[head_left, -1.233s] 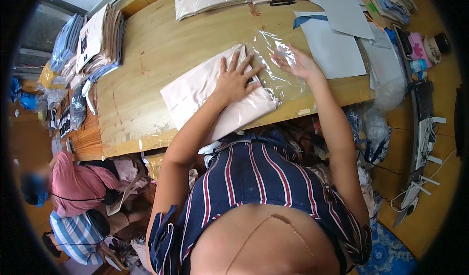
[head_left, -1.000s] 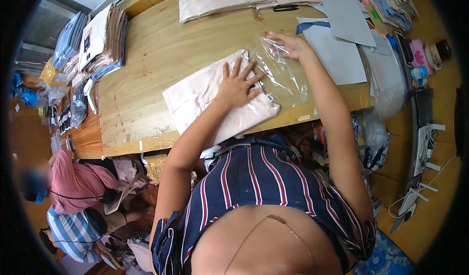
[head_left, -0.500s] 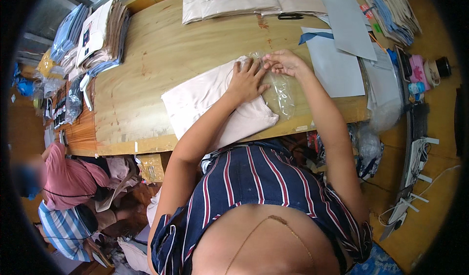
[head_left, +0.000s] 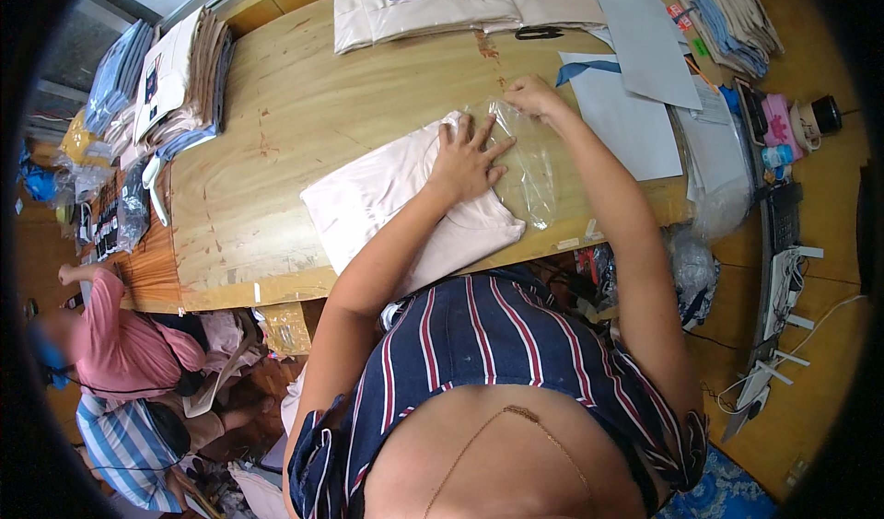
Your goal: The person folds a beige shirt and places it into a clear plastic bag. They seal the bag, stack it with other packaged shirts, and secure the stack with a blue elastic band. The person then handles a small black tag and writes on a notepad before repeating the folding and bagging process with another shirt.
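Observation:
A folded pale pink garment (head_left: 373,187) lies on the wooden table in front of me, slanting up to the right. A clear plastic bag (head_left: 532,169) reaches out past its right end; how far the bag covers the garment I cannot tell. My left hand (head_left: 468,158) rests on the garment's right part with spread fingers, their tips near the bag's edge. Beyond the bag's far corner, my right hand (head_left: 534,97) is closed with fingers pinched together, seemingly on the bag's film. The fingertips are partly hidden.
Bagged beige garments (head_left: 470,3) lie along the table's far side. Folded piles (head_left: 180,77) stand at the far left, another stack (head_left: 723,22) at the far right. White paper sheets (head_left: 626,132) lie right of my right hand. A person in pink (head_left: 120,335) sits at the left.
My right hand has moved away from my left, outward and slightly farther, and its fingers have closed. The plastic looks more spread. The person at the left has raised an arm.

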A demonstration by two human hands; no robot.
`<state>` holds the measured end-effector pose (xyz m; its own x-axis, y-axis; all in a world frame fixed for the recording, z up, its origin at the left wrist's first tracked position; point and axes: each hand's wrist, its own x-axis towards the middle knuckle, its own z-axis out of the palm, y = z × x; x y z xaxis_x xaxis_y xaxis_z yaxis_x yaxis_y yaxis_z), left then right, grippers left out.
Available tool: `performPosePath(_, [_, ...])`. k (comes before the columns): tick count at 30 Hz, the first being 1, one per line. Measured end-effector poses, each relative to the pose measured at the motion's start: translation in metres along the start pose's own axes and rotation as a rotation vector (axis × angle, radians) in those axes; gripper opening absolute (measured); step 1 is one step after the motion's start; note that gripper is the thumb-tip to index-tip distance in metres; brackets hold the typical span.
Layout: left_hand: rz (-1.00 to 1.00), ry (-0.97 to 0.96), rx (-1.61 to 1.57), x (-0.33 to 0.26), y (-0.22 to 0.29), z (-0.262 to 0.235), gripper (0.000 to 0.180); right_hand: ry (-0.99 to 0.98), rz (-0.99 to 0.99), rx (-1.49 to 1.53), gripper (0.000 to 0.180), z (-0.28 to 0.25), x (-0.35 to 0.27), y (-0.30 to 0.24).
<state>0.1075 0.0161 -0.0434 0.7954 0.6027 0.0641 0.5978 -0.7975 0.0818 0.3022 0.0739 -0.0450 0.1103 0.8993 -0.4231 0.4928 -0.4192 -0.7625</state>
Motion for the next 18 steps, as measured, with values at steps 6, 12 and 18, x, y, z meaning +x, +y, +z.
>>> performPosePath(6, [0.011, 0.068, -0.024, 0.000, 0.000, 0.001, 0.042, 0.285, -0.148, -0.479, 0.020, -0.024, 0.003, 0.000])
performPosePath(12, [-0.455, 0.231, -0.198, 0.020, -0.034, -0.018, 0.037, 0.669, -0.212, -0.277, 0.024, -0.011, -0.108, -0.006])
performPosePath(18, [-0.331, -0.385, -0.595, 0.045, -0.075, -0.024, 0.059, 0.168, 0.165, 0.057, 0.052, 0.055, -0.230, 0.055])
